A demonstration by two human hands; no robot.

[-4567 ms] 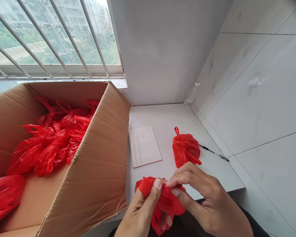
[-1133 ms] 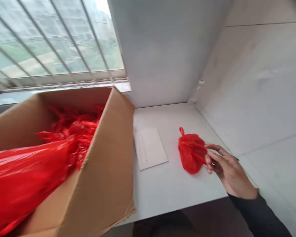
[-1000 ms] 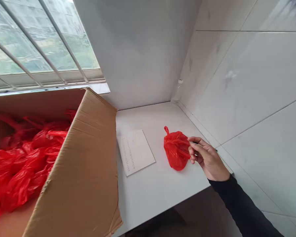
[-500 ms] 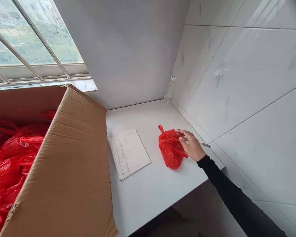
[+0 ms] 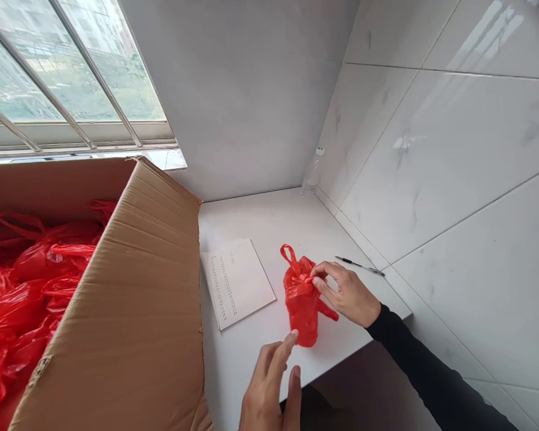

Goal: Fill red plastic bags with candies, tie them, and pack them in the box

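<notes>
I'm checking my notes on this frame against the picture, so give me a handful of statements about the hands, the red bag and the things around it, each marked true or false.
1. The right hand pinches the tied red bag near its knot. True.
2. The left hand grips the pen. False: it reaches with a fingertip at the bag's lower end; the pen lies untouched by the tiled wall.
3. The cardboard box holds many red bags. True.
4. The sheet of paper lies inside the box. False: it lies flat on the white counter, between box and bag.
5. A clear bottle stands in the far corner. True.
</notes>
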